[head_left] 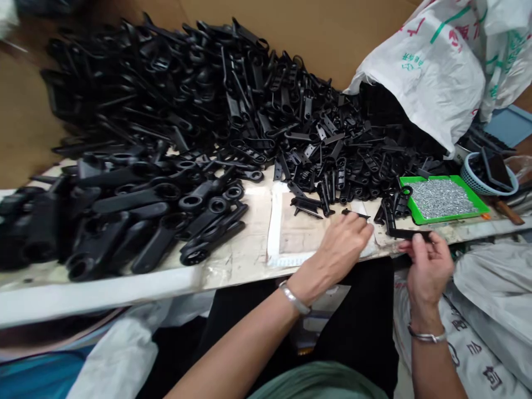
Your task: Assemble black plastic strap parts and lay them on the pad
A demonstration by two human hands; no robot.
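Observation:
My left hand (343, 241) is closed over the worktable, knuckles up. Its fingertips are at a small black plastic part (362, 215), which sticks out past them; most of the grip is hidden. To the right, my right hand (430, 266) pinches a flat, narrow black plastic piece (409, 234) between thumb and fingers, held level by the table's front edge. A few black parts (388, 213) stand between the hands, just behind that piece. Beyond them, a green tray (451, 217) holds many small silver metal pieces (440, 197).
A high heap of black plastic parts (187, 88) fills the back, smaller ones (344, 160) spilling toward the middle. Larger ring-ended handles (153, 199) lie at left. White sacks (424, 72) lean at back right, beside a light-blue basket (482, 180) of black pieces. Cardboard (307, 27) stands behind.

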